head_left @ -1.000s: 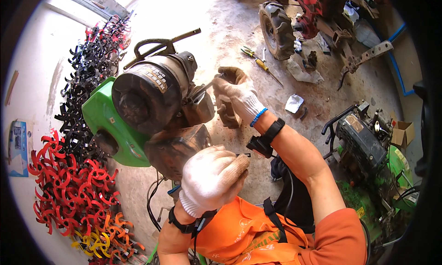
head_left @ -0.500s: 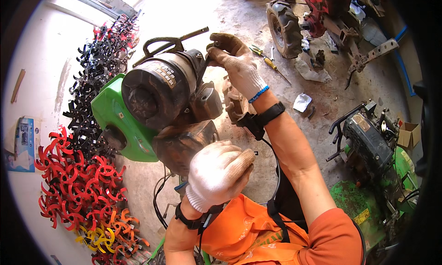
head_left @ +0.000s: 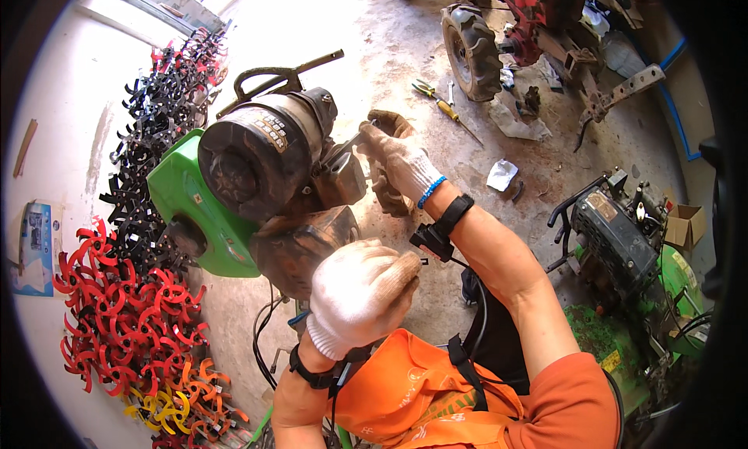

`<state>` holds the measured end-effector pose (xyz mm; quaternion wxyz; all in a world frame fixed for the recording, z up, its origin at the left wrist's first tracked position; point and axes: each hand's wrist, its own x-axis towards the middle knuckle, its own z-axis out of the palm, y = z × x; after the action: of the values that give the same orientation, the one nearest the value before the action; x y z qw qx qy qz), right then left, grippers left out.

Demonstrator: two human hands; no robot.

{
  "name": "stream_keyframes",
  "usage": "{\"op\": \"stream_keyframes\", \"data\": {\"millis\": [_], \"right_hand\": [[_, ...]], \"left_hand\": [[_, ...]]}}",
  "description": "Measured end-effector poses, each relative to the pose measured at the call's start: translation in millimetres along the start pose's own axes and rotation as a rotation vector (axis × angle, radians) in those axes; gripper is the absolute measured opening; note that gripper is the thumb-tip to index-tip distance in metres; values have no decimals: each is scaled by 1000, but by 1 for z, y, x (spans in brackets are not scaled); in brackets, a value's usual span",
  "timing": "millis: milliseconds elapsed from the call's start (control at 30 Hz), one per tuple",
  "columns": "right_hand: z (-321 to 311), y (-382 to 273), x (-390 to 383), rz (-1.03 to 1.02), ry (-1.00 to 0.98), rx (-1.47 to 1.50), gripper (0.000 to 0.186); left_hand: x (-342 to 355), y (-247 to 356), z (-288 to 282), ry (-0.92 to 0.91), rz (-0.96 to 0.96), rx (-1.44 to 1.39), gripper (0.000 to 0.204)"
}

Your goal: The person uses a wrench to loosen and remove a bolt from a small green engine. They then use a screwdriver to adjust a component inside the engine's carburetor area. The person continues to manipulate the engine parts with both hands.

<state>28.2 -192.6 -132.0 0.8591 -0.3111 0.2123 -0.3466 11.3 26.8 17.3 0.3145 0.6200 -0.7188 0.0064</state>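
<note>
Engine: placed ahead and to the left of the person, its near side presented to both hands; a green fuel tank is carried on its left.

Right hand: gloved and extended to the engine's right side, with fingers clamped on a slim metal bar; the knuckles are turned upward.

Metal bar: slanted between glove and engine; it is gripped away from the engine, probably for leverage. Its inner seating cannot be made out.

Left hand: gloved, held just in front of the dark lower housing, fingers curled together; whether anything is held, or the housing touched, cannot be told.

Forearms: the right is stretched diagonally from the lower right; the left is drawn in beside the orange apron, apparently for balance.

Hand tools: screwdriver and pliers are laid on the floor beyond the right hand, presumably for easy reach.

Red tiller blades: heaped at far left, well apart, seemingly as stock.
</note>
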Motion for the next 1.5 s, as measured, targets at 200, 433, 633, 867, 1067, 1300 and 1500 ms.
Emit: {"op": "stream_keyframes", "data": {"millis": [200, 433, 633, 867, 1067, 1300, 1500], "right_hand": [[-5, 8, -2, 0, 34, 62, 49], [3, -5, -20, -5, 92, -16, 52], [5, -5, -20, -6, -36, -121, 51], [-15, -2, 8, 50, -61, -66, 39], [-24, -6, 23, 68, -36, -63, 35], [-22, 2, 13, 72, -26, -68, 39], [-19, -2, 30, -46, -116, -154, 37]], "left_hand": [[1, 1, -4, -28, -16, -19, 36], [2, 2, -6, -63, -32, -28, 35], [4, -1, -6, -41, 21, -28, 37], [-2, -5, -4, -40, 31, -47, 38], [-2, -3, -5, -28, 22, -85, 35], [-2, -3, -5, -45, 20, -40, 39], [-2, -3, -4, -38, 22, -46, 38]]}}
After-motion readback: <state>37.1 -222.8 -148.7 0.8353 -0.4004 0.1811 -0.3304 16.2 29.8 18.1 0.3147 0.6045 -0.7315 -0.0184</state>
